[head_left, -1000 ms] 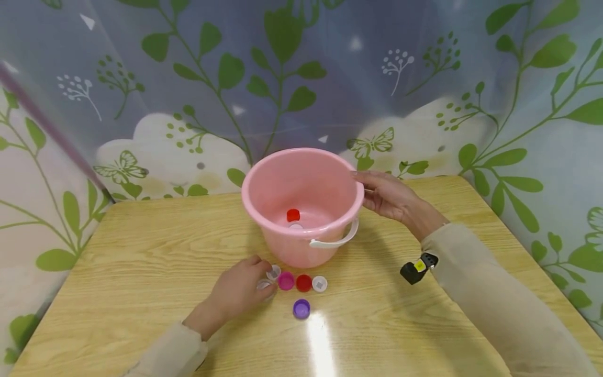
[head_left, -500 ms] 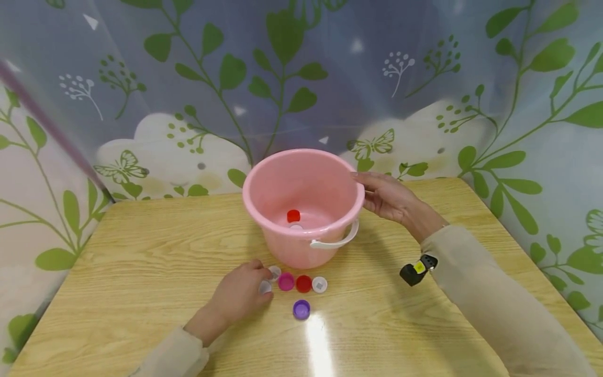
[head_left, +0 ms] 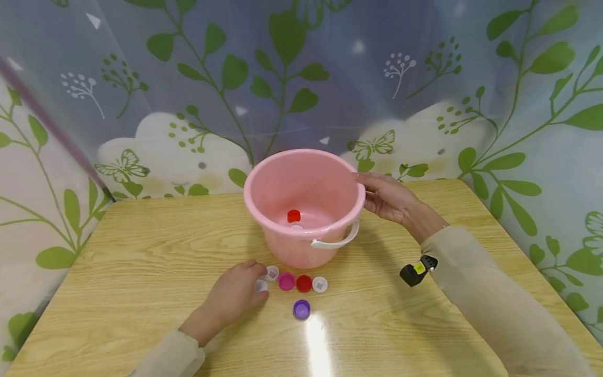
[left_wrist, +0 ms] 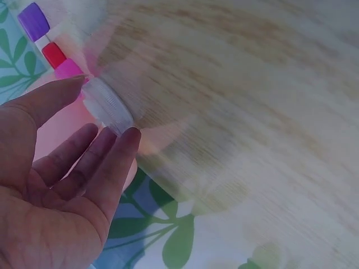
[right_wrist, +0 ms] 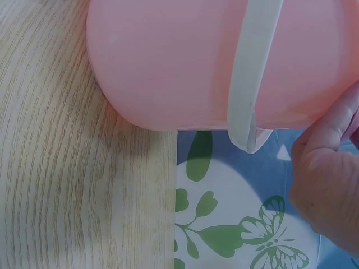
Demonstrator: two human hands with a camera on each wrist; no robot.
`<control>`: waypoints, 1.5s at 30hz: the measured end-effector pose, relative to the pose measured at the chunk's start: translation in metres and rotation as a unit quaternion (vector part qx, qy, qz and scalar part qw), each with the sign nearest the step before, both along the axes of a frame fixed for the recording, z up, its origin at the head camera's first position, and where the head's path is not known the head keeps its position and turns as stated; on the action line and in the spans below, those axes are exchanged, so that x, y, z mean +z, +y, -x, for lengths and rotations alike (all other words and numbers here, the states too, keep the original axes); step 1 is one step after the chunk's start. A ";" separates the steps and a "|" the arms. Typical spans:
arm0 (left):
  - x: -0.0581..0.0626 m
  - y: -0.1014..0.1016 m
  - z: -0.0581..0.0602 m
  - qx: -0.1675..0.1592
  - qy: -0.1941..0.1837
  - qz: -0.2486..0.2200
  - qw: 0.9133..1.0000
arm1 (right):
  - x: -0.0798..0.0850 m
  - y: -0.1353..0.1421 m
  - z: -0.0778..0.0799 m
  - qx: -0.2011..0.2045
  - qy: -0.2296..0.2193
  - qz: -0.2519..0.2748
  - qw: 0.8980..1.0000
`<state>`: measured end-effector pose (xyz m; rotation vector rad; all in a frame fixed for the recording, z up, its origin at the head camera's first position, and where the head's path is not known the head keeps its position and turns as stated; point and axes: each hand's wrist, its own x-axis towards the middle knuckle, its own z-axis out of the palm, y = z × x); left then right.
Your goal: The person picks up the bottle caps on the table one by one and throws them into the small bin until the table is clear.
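Observation:
My left hand [head_left: 235, 293] is low over the table, thumb and fingertips at opposite sides of a white bottle cap [head_left: 260, 286]. In the left wrist view that clear-white cap [left_wrist: 106, 105] shows ridged sides between thumb and forefinger. Right beside the fingertips lies another white cap [head_left: 272, 273]; a magenta cap [head_left: 286, 281], a red cap [head_left: 303, 284] and a white cap [head_left: 320, 284] continue the row. A purple cap [head_left: 301, 309] sits nearer me. My right hand [head_left: 388, 198] holds the rim of a pink bucket [head_left: 301, 248], some fingers hidden behind it.
Inside the bucket lie a red cap [head_left: 294, 215] and a partly hidden white one. The bucket's white handle [head_left: 336, 244] hangs down in front. The wooden table [head_left: 155, 246] ends at a leaf-patterned cloth [head_left: 198, 104]. A small black device [head_left: 416, 269] is strapped at my right wrist.
My left hand has drawn slightly left, the white cap at its fingertips shifting with it. My right hand stays on the bucket rim.

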<state>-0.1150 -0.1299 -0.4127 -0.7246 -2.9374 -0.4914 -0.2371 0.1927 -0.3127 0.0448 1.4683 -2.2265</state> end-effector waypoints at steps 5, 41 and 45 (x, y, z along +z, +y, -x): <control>0.000 -0.001 0.000 -0.002 0.000 -0.005 1.000 | 0.000 -0.001 0.000 -0.003 -0.001 -0.005 1.000; 0.004 -0.007 -0.005 -0.048 -0.005 0.024 0.999 | -0.001 -0.002 -0.002 -0.010 -0.005 -0.003 1.000; 0.006 -0.007 -0.005 -0.059 0.003 0.031 0.998 | 0.000 -0.002 -0.002 -0.008 -0.006 0.001 1.000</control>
